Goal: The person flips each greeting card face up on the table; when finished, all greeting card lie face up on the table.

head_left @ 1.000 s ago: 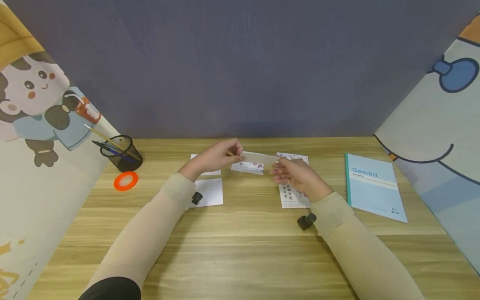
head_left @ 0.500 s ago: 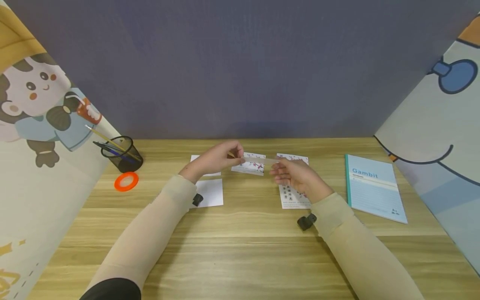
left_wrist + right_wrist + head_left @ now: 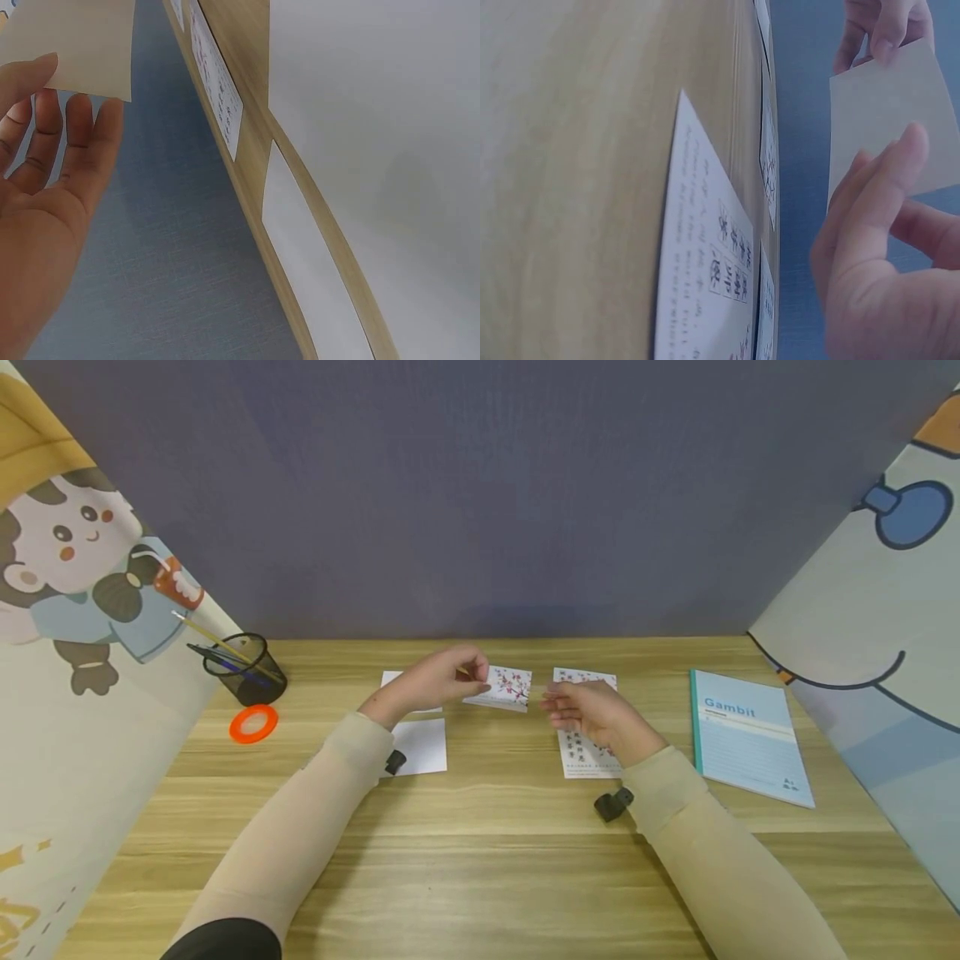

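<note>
My left hand (image 3: pixel 442 678) pinches one end of a plain pale card (image 3: pixel 79 45) between thumb and fingers. At its other end, my right hand (image 3: pixel 592 708) holds the same card, whose blank face (image 3: pixel 885 101) shows in the right wrist view. In the head view the card is almost edge-on and hard to make out, raised above the table. A card printed with red blossoms (image 3: pixel 512 685) lies beyond the gap between the hands. Under the right hand rests a card with blossoms and dark characters (image 3: pixel 585 764), partly covered. Blank white cards (image 3: pixel 422 745) lie by the left wrist.
At the left stand a black mesh pen cup (image 3: pixel 243 672) with pens and an orange ring (image 3: pixel 253 723). A light blue notebook (image 3: pixel 750 735) lies at the right. The wooden table (image 3: pixel 480 860) ends against a dark blue-grey wall (image 3: pixel 480 502).
The held card has tilted from showing a broad strip to nearly edge-on in the head view, uncovering more of the blossom card behind. Both hands have barely moved and keep their grip.
</note>
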`<state>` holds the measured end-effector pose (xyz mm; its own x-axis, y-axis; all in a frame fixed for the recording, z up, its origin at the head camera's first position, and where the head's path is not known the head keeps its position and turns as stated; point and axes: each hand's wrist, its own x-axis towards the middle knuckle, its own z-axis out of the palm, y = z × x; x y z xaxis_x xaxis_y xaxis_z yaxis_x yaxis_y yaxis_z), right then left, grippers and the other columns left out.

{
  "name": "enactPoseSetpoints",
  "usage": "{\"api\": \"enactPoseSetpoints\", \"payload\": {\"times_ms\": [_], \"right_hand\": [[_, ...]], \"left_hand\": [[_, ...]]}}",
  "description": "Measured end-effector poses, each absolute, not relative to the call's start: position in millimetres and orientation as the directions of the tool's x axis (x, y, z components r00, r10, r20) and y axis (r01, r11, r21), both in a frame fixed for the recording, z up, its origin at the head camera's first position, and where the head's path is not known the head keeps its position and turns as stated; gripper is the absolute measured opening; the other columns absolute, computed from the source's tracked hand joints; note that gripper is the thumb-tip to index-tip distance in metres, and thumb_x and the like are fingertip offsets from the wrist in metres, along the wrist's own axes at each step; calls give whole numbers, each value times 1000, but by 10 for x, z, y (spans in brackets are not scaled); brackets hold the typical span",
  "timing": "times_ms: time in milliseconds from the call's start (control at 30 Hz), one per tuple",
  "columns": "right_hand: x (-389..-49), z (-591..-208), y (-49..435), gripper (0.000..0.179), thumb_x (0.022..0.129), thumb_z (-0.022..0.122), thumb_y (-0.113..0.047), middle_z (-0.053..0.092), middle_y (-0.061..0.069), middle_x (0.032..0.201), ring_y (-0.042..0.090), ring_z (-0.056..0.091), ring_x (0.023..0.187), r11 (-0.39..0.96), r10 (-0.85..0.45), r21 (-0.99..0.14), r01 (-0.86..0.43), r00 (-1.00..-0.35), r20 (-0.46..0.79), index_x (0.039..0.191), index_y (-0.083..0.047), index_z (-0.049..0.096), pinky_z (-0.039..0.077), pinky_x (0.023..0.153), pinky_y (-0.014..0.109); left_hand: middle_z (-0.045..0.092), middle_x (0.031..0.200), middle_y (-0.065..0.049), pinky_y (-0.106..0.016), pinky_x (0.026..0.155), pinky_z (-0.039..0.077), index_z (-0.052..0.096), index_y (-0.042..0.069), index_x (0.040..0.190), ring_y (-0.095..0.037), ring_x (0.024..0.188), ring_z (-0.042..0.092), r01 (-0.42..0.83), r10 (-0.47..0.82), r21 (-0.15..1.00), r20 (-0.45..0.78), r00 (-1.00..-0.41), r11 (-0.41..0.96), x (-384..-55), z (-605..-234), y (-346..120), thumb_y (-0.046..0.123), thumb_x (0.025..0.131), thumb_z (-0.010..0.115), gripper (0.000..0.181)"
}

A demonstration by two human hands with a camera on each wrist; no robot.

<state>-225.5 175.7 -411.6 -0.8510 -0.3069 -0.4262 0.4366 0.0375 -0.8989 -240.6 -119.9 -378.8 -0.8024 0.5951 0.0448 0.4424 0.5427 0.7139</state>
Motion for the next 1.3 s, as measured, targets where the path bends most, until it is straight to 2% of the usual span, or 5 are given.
{"api": "enactPoseSetpoints", "payload": {"times_ms": [333, 500, 933, 1167, 1300], "right_hand": [[-2264, -4148, 1765, 16, 110, 58, -13, 71, 7, 96, 8, 71, 68, 4, -320, -889, 458, -842, -435, 116, 3, 58, 63, 69, 15], [-2275, -4167, 1751, 18, 108, 60, -10, 63, 2, 90, 8, 68, 70, 31, -299, -893, 449, -848, -437, 119, 4, 60, 62, 71, 15], [-2281, -4190, 1752, 10, 106, 63, -9, 66, 0, 82, 8, 67, 68, 67, -294, -896, 439, -849, -439, 109, 0, 67, 63, 69, 18], [-2271, -4193, 1751, 21, 107, 62, -8, 68, 0, 84, 8, 69, 72, 58, -316, -895, 442, -842, -436, 122, 7, 65, 63, 71, 18], [-2278, -4205, 1745, 19, 107, 62, -8, 68, 0, 83, 8, 70, 71, 61, -307, -895, 443, -844, -439, 121, 5, 65, 63, 70, 18]], "left_hand": [[65, 118, -4, -40, 116, 55, 64, 10, 108, -24, 127, 66, 429, 599, 724, 27, -800, 540, -2407, -3798, -1193, 8, 101, 68, 8], [66, 121, -4, -40, 118, 53, 66, 10, 109, -26, 132, 65, 422, 596, 720, 15, -803, 551, -2411, -3806, -1194, 8, 101, 68, 8], [68, 128, -5, -41, 118, 53, 67, 10, 106, -30, 138, 64, 420, 579, 691, 2, -815, 589, -2411, -3797, -1200, 7, 100, 68, 6], [68, 126, -5, -46, 117, 54, 66, 15, 100, -29, 134, 65, 402, 568, 708, 2, -823, 580, -2424, -3821, -1189, 3, 99, 68, 12], [68, 127, -6, -48, 117, 54, 66, 14, 105, -30, 133, 65, 390, 565, 723, 1, -825, 570, -2422, -3826, -1190, 2, 98, 66, 14]]}}
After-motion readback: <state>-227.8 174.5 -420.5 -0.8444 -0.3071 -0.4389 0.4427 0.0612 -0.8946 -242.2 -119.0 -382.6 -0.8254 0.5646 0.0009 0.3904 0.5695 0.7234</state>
